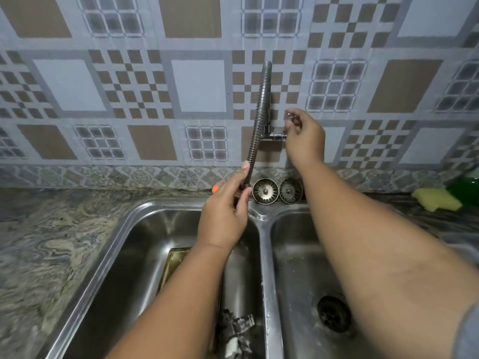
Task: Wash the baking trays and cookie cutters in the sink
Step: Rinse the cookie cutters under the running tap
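A double steel sink point(264, 244) fills the lower view. In its left basin lies a golden baking tray point(173, 265), mostly hidden under my left arm, with metal cookie cutters point(237, 330) beside it near the divider. My left hand point(225, 216) is shut around the lower end of the flexible metal faucet hose point(260, 112), above the left basin. My right hand point(304, 137) is up at the wall, its fingers pinching the faucet's tap handle point(290, 115). I see no water running.
Two steel sink strainers point(277, 190) lean against the backsplash behind the sink. The right basin shows an open drain point(334, 313). A yellow sponge point(436, 202) and a green bottle point(464, 187) sit on the marbled counter point(51, 242) at the right.
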